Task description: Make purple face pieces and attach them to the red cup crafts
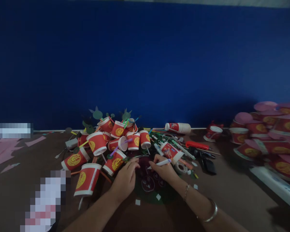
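In the head view my right hand (163,169) is closed around a white marker pen (163,162) with a purple end. Its tip points down at a dark purple-red sheet (143,172) bearing pale drawn circles and small marks. My left hand (125,175) rests at the left edge of that sheet, fingers bent and lightly apart, with nothing seen in them. Below the sheet lies a dark green round (157,200), dim against the brown table. A red paper cup (171,152) lies on its side just beyond my right hand.
Red cups with yellow emblems and straws (88,178) heap up on the left. Stacked cups (178,128) lie at the back. A red-handled tool (198,145), a tape roll (181,167) and a power strip (277,187) are right. Pink paper (4,149) lies far left.
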Tool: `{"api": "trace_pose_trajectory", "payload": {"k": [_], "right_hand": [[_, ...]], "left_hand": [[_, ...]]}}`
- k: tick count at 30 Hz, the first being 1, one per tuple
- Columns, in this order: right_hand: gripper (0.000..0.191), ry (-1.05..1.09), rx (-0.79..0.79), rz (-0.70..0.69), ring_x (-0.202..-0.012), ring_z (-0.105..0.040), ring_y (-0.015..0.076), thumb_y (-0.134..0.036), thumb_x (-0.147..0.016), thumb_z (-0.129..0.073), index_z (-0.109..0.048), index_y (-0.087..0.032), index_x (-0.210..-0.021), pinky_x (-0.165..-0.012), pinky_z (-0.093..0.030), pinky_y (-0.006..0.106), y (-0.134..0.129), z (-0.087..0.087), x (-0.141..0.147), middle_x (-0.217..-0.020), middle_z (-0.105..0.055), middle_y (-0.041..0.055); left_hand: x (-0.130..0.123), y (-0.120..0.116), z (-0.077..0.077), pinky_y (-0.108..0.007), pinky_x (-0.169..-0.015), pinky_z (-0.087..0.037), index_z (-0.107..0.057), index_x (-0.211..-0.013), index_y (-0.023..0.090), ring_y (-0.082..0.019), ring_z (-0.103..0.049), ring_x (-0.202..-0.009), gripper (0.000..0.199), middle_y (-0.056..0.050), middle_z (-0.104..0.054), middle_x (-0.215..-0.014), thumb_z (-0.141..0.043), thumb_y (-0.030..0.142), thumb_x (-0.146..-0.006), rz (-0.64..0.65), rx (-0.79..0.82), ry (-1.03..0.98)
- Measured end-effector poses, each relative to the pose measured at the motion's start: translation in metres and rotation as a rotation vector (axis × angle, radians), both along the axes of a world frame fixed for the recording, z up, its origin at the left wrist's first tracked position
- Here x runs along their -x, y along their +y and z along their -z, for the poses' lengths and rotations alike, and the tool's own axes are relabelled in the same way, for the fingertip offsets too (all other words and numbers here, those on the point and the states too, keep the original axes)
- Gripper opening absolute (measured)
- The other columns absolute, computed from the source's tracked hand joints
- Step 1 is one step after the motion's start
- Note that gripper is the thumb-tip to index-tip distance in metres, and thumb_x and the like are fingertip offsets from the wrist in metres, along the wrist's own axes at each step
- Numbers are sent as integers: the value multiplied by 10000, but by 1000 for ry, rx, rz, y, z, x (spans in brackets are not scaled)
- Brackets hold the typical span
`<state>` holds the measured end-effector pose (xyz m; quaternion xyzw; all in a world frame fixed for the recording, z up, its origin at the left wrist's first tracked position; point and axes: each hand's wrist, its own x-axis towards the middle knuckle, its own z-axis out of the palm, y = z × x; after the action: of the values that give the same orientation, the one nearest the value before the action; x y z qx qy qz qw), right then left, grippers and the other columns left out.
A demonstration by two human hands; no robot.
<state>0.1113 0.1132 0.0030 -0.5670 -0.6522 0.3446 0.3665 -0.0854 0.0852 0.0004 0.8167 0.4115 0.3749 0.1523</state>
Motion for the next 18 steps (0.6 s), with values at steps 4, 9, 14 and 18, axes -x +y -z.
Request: {"api": "trace_pose_trajectory", "payload": {"k": [4, 9, 14, 18], "right_hand": [[215, 25, 4, -20, -430, -466, 108, -285, -726, -519, -406, -218, -557, -413, -321, 201, 0, 1, 0, -457, -551, -34], [206, 22, 1, -9, -410, -449, 99, -223, -689, -516, -385, -218, -531, -401, -306, 193, 2, 3, 0, -418, -507, -53], [207, 43, 18, -16, -397, -446, 88, -192, -666, -508, -376, -213, -509, -383, -291, 179, 2, 4, 1, -398, -488, -64], [209, 76, 43, -21, -362, -449, 90, -204, -683, -500, -374, -217, -516, -359, -290, 180, 1, 4, 2, -375, -487, -70]], "left_hand": [[-4, -7, -10, -363, -889, -455, -524, -975, 203, -199, -537, -1014, 308, -86, -570, -1044, -366, 14, -790, -3, -88, 45], [-5, -8, -20, -351, -825, -466, -522, -908, 196, -187, -539, -902, 338, -63, -550, -912, -351, -38, -733, -43, -77, 8], [-3, -6, -41, -395, -932, -412, -570, -893, 213, -213, -487, -1082, 498, -71, -529, -1116, -349, -87, -563, -47, -19, 29], [9, -30, -65, -374, -863, -463, -572, -958, 223, -218, -559, -975, 332, -62, -593, -1024, -447, 34, -715, 8, 182, -2]]}}
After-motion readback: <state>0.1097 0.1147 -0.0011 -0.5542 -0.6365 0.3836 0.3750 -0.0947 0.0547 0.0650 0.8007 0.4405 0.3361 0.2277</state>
